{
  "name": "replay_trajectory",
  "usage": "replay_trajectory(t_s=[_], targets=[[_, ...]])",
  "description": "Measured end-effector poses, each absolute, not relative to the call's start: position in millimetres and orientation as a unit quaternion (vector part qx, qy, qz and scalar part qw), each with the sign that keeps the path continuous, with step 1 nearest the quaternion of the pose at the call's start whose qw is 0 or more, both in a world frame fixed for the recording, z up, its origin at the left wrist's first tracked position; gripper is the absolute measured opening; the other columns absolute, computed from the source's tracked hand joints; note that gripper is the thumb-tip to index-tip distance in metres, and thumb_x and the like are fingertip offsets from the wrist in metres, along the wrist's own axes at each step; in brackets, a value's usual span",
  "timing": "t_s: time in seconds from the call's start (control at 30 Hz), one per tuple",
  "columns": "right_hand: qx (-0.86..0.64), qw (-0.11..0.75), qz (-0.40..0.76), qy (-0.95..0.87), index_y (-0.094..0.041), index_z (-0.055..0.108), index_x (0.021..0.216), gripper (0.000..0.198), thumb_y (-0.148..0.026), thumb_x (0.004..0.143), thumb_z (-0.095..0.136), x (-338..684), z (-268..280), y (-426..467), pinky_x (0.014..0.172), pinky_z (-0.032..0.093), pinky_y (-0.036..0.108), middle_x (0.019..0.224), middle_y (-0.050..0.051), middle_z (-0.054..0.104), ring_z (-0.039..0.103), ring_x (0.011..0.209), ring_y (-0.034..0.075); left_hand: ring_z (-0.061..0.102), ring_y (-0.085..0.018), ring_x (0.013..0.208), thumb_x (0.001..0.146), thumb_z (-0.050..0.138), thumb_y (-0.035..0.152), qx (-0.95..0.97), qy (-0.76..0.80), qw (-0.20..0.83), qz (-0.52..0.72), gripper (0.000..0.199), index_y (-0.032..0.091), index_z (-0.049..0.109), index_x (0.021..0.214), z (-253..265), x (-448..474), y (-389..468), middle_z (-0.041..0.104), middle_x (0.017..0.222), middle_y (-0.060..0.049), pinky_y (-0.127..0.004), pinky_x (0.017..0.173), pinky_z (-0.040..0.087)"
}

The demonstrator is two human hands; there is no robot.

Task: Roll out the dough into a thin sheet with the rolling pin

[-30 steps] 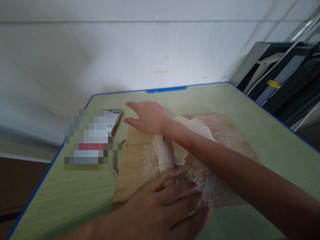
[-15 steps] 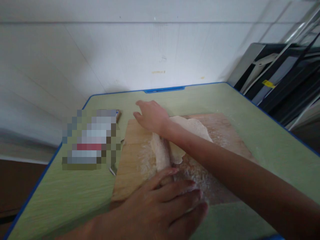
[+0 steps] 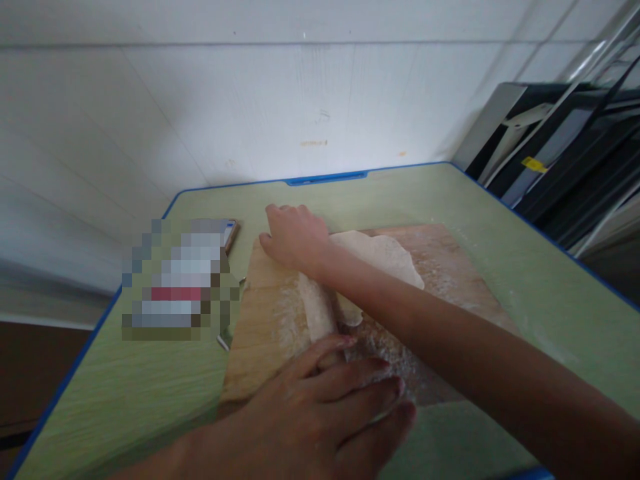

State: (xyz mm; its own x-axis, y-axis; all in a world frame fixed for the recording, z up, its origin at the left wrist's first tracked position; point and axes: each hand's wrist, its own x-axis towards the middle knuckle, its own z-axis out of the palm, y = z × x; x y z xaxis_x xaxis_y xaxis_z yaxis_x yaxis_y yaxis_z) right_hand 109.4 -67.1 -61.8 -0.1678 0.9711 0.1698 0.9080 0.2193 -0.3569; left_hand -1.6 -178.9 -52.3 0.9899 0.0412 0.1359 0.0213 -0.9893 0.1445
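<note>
A sheet of dough (image 3: 383, 257) lies floured on a wooden board (image 3: 255, 320), its left part wrapped round a rolling pin (image 3: 330, 361). At the pin's near end, my left hand (image 3: 320, 400) rests over it with fingers stretched and spread; a bit of bare wood shows between thumb and forefinger. My right hand (image 3: 295, 237) reaches across from the right to the far end of the roll, its fingers curled down and closed. That hand hides the pin's far end, and my right forearm covers part of the dough.
The board stands on a pale green table (image 3: 125, 380) with a blue edge, against a white wall (image 3: 250, 107). Left of the board lies a phone-like object (image 3: 233, 235), mostly pixelated. Dark flat panels (image 3: 575, 153) lean beyond the table's right side.
My right hand's fingers have curled in and its thumb has drawn closer to them at the far end of the roll. My left hand keeps its place. The view has shifted slightly.
</note>
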Motion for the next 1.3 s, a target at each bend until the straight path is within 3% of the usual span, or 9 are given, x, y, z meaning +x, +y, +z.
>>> replay_trajectory(t_s=[0.3,0.63,0.97,1.17,1.3], targets=[[-0.615,0.182,0.094,-0.761,-0.012,0.059,0.109,0.030,-0.021,0.084,0.045,105,-61,-68,0.076,0.050,0.038,0.107,0.016,0.067,0.060,0.102,0.027,0.048,-0.017,0.124,0.095,0.040,0.036,0.992,0.012,0.098,0.082,0.041,0.016,0.051,0.130,-51,2,-177,0.060,0.128,-0.003,-0.034,0.111,0.030],[-0.601,0.187,0.102,-0.770,-0.013,0.060,0.108,0.030,-0.018,0.082,0.045,96,-62,-67,0.074,0.051,0.036,0.109,0.015,0.066,0.061,0.101,0.026,0.049,-0.016,0.123,0.097,0.038,0.034,0.990,0.026,0.110,0.089,0.040,0.013,0.051,0.128,-50,3,-181,0.061,0.126,-0.002,-0.034,0.114,0.022],[-0.596,0.188,0.081,-0.776,-0.012,0.061,0.107,0.029,-0.017,0.086,0.042,88,-61,-70,0.074,0.051,0.037,0.108,0.016,0.067,0.062,0.098,0.025,0.049,-0.017,0.123,0.095,0.042,0.035,0.991,0.022,0.096,0.092,0.040,0.013,0.052,0.127,-51,3,-182,0.061,0.127,-0.001,-0.033,0.113,0.025],[-0.592,0.171,0.061,-0.785,-0.012,0.059,0.113,0.038,-0.041,0.091,0.046,74,-59,-73,0.082,0.049,0.044,0.115,0.017,0.064,0.057,0.106,0.029,0.053,-0.018,0.118,0.094,0.044,0.034,0.990,0.028,0.095,0.096,0.041,0.011,0.053,0.126,-51,4,-183,0.063,0.124,-0.007,-0.034,0.109,0.031],[-0.570,0.165,0.038,-0.804,-0.011,0.058,0.115,0.041,-0.042,0.090,0.046,59,-62,-77,0.089,0.044,0.053,0.117,0.018,0.063,0.056,0.107,0.031,0.055,-0.018,0.113,0.096,0.037,0.032,0.986,0.045,0.106,0.118,0.038,0.011,0.058,0.119,-57,2,-189,0.066,0.117,-0.006,-0.032,0.108,0.031]])
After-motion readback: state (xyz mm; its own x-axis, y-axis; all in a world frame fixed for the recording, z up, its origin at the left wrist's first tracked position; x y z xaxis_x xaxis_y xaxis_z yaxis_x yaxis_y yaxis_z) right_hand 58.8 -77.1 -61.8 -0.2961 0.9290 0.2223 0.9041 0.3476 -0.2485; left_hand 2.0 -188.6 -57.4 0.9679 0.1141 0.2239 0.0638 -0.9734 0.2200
